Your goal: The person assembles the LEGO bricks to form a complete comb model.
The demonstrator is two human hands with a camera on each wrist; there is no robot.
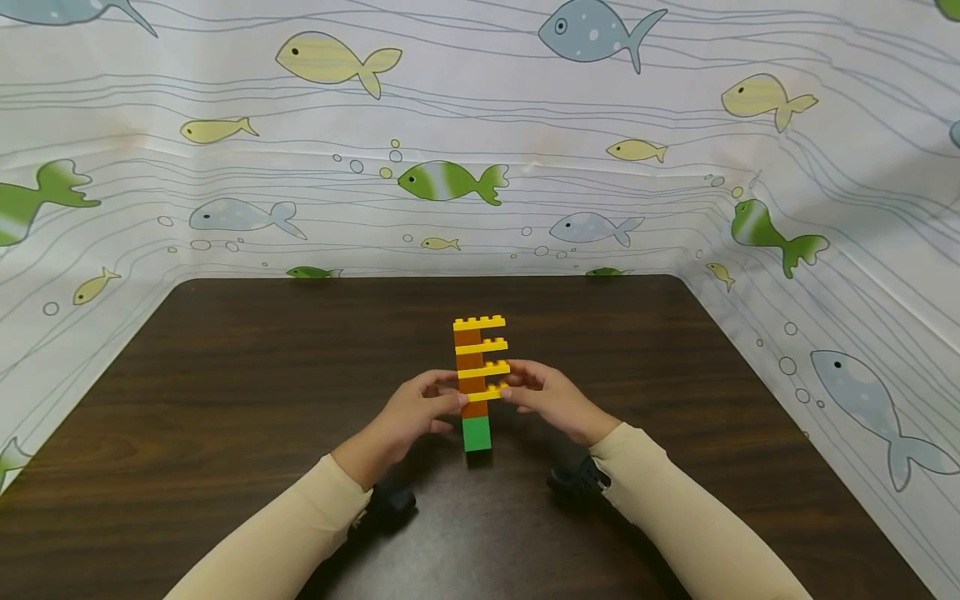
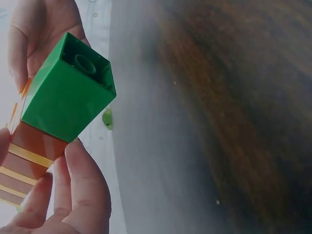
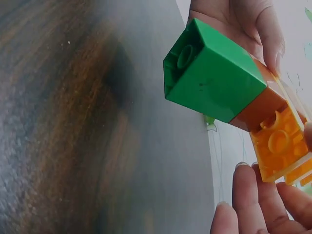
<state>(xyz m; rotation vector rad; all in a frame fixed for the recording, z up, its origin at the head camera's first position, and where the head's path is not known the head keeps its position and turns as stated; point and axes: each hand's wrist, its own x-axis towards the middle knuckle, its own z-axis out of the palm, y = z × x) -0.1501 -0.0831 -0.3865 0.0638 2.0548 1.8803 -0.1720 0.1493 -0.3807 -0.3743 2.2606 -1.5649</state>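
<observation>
A tower of toy building bricks is held up over the table, the open underside of its green bottom brick (image 2: 70,90) showing in both wrist views. Above the green come orange-brown bricks (image 1: 473,385) alternating with thin yellow plates (image 1: 489,371), which jut out to the right like shelves. My left hand (image 1: 408,412) grips the tower's left side, thumb in front and fingers behind. On the other side my right hand (image 1: 551,400) pinches the jutting ends of the lower yellow plates (image 3: 280,144), thumb near and fingertips around them.
The dark wood-grain table (image 1: 225,400) spreads around both hands. Behind it and along the sides hangs a white sheet (image 1: 480,108) printed with fish. Black wrist devices sit under the left (image 1: 390,507) and right (image 1: 577,479) wrists.
</observation>
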